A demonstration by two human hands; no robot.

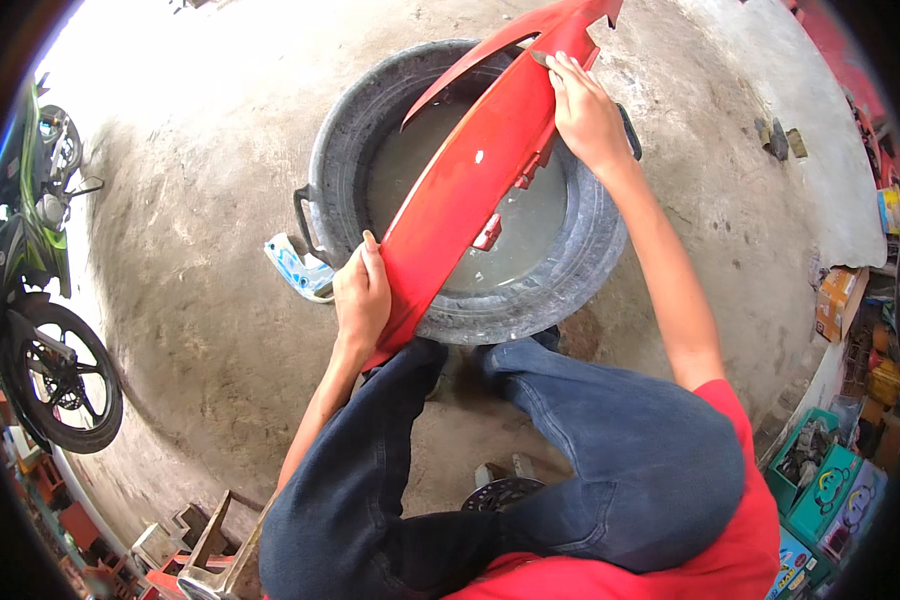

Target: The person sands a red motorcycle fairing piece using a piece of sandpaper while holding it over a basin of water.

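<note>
A long glossy red motorcycle body panel (470, 170) lies slantwise over a large black basin (345, 160) of cloudy water. Its lower end rests near my knees, and its pointed upper end reaches past the far rim. My left hand (362, 295) grips the panel's lower left edge, thumb on top. Near the upper end, my right hand (587, 112) presses its fingers onto the red surface. Under those fingertips shows a small dark sheet (541, 58), perhaps sandpaper; most of it is covered. Small mounting tabs (487, 233) stick out along the panel's right edge.
A blue-and-white plastic piece (298, 268) lies left of the basin on the concrete floor (190, 230). A motorcycle (45, 330) stands at far left. Dark scraps (778, 140) lie at right, near boxes (838, 300) and a green crate (805, 455). A wooden frame (215, 545) is at lower left.
</note>
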